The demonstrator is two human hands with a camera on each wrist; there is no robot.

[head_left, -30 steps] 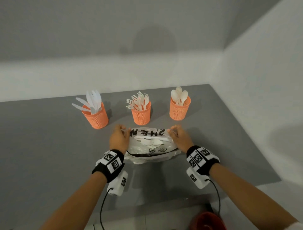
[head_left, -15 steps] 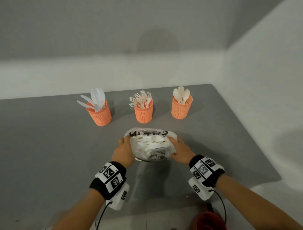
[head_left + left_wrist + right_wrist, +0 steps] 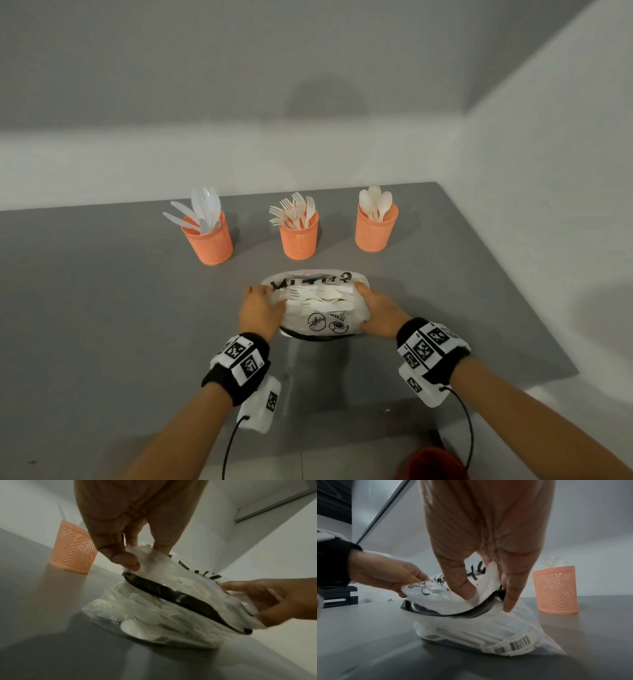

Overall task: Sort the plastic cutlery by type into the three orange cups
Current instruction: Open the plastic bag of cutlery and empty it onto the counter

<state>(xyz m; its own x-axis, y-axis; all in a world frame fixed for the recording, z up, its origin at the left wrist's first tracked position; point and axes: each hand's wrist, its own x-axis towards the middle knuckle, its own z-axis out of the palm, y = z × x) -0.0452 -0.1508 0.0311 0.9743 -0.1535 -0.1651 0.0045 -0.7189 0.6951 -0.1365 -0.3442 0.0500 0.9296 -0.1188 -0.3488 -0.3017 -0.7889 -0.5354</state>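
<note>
Left hand (image 3: 259,310) and right hand (image 3: 380,310) each pinch opposite edges of the cutlery bag (image 3: 320,313) on the counter (image 3: 102,325).

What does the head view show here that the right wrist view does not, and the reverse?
Only the head view shows all three orange cups: knives, forks, spoons. Only the right wrist view shows a barcode label on the plastic bag and just one cup. Both show the left hand and right hand pinching the bag's open top on the grey table.
</note>
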